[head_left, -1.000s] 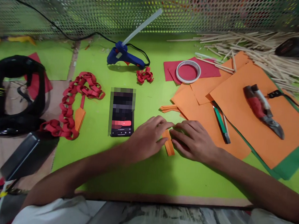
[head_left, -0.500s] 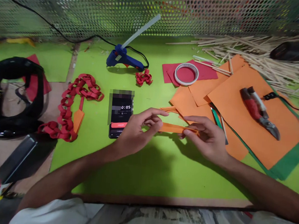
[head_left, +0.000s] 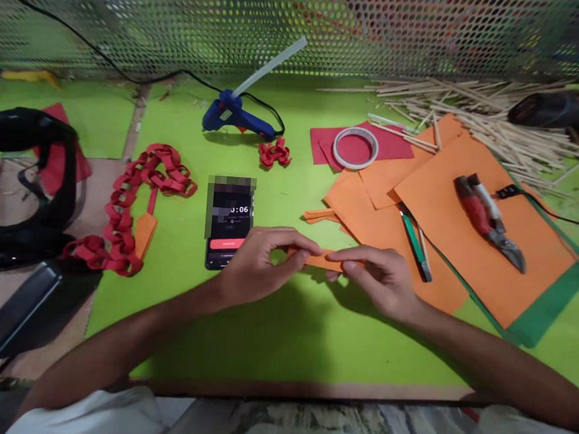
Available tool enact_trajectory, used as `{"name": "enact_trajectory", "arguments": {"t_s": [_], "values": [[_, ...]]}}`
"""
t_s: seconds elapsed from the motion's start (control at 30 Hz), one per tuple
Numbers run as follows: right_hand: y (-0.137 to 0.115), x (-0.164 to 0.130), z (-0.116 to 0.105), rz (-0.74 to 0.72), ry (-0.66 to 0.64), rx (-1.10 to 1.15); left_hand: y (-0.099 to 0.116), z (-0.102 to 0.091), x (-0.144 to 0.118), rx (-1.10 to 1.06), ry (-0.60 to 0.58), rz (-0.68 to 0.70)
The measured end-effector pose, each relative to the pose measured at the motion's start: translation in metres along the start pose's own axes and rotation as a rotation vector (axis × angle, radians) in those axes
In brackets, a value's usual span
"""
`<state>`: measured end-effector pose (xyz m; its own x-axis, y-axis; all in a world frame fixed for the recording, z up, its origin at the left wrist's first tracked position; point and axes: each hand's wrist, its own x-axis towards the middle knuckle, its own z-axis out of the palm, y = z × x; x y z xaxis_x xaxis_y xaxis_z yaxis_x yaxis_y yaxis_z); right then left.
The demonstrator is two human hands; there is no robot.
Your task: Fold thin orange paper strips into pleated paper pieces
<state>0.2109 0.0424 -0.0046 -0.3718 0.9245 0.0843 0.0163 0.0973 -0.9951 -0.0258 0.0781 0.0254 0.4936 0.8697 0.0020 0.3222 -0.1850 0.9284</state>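
Mid-frame I see left hand (head_left: 256,261) and right hand (head_left: 379,279) pinching an unlooped orange strip (head_left: 322,259); red chain (head_left: 136,200) lies finished at left.

L hand (head_left: 259,268) + R hand (head_left: 379,279) pinch orange strip (head_left: 322,259) | phone (head_left: 229,229) beside L

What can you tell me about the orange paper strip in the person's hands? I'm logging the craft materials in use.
The orange paper strip is a narrow band of what looks like thin craft paper, the same orange as the sheets to its right. It is held roughly level just above the green mat, running left to right. The left hand pinches its left end, and the right hand pinches its right end between thumb and fingers. Only the middle stretch shows; both ends are hidden by fingers.
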Motion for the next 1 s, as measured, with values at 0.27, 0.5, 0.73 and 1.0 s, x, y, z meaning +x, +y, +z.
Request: {"name": "enact_trajectory", "arguments": {"t_s": [0.27,0.5,0.73,1.0], "values": [[-0.011,0.041,0.002,0.003,0.073,0.151,0.016,-0.010,0.027,-0.145,0.139,0.020],[-0.009,0.047,-0.003,0.029,0.155,0.138,-0.003,-0.008,0.026,-0.117,0.198,0.093],[-0.012,0.045,-0.006,0.016,0.188,0.044,-0.004,-0.010,0.020,-0.019,0.221,0.180],[-0.014,0.042,-0.008,-0.046,0.168,-0.022,-0.004,-0.010,0.018,0.007,0.287,0.302]]}}
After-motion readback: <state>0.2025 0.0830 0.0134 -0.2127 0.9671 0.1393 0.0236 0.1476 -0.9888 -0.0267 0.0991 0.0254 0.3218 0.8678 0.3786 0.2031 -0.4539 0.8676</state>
